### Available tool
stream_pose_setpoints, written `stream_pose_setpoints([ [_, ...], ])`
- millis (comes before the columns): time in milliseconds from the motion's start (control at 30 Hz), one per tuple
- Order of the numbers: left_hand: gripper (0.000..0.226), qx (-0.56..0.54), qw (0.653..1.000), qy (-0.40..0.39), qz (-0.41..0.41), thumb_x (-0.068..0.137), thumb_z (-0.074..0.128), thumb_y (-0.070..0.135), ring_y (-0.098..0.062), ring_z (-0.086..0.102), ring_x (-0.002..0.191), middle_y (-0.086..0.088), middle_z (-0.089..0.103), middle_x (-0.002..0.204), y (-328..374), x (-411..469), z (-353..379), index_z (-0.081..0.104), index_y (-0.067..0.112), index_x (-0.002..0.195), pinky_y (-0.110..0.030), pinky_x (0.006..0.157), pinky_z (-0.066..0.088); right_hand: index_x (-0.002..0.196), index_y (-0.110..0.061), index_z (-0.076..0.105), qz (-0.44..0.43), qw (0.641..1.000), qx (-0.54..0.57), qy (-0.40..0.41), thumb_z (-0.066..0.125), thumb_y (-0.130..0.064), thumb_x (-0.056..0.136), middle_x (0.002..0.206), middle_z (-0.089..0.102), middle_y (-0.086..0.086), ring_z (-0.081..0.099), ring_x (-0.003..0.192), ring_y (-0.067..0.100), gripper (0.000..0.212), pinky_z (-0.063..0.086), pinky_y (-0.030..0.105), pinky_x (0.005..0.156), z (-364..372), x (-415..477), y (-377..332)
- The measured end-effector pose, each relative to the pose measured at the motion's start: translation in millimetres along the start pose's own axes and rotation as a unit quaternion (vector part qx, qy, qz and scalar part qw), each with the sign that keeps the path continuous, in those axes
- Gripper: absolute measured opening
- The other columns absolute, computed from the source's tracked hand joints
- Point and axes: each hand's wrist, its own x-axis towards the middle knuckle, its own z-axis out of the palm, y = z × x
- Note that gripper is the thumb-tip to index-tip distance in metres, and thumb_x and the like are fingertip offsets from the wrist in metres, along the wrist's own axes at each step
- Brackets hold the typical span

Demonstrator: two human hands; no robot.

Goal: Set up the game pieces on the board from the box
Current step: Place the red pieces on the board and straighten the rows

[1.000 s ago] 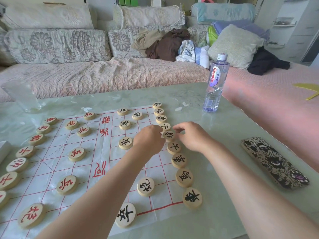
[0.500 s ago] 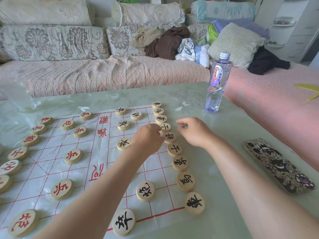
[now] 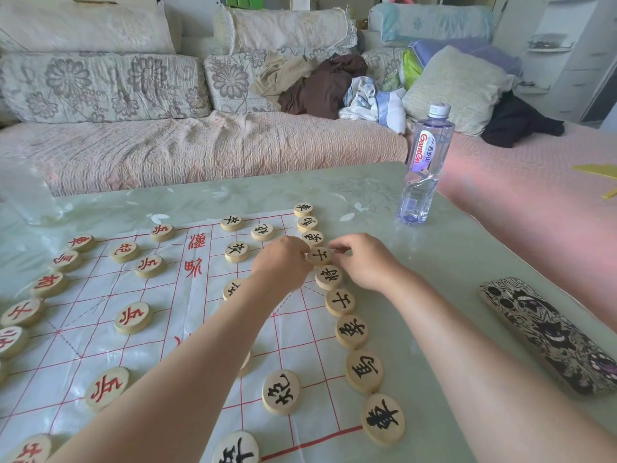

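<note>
Wooden disc [image 3: 319, 255] sits pinched between two hands, left hand [image 3: 282, 262] and right hand [image 3: 364, 262], fingers curled.

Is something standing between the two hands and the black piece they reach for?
Nothing visible. The left hand and right hand touch the black piece at opposite edges; neighbouring pieces lie close on either side in its row.
</note>
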Motion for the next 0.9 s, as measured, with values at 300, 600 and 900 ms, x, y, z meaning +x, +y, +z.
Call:
stream_pose_setpoints([
  [300,0.029,-0.002,1.000,-0.002,-0.006,0.085,0.062,0.026,-0.019,0.063,0.091,0.008,0.068,0.101,-3,1,1,0.065,0.027,0.115,-0.032,0.074,0.054,0.126,-0.029,0.066,0.006,1.000,0.016,0.003,0.060,-0.025,0.094,0.115,0.069,-0.008,0.060,0.110,0.015,0.032,0.045,0.028,0.091,1,3,-1],
  [600,0.039,0.003,1.000,-0.006,-0.006,0.089,0.056,0.025,-0.023,0.058,0.109,0.001,0.061,0.122,-5,26,-9,0.056,0.024,0.128,-0.037,0.090,0.051,0.131,-0.024,0.062,0.001,1.000,-0.010,0.008,0.057,-0.029,0.096,0.127,0.065,-0.003,0.059,0.118,0.018,0.035,0.045,0.033,0.100,1,35,-7],
  [900,0.032,0.026,0.999,-0.014,0.034,0.088,0.058,0.019,-0.026,0.060,0.101,-0.002,0.063,0.118,-3,42,0,0.061,0.018,0.119,-0.041,0.086,0.053,0.127,-0.029,0.066,0.003,1.000,-0.017,-0.002,0.059,-0.032,0.095,0.129,0.065,-0.003,0.059,0.116,0.019,0.033,0.047,0.034,0.098,6,55,-1],
])
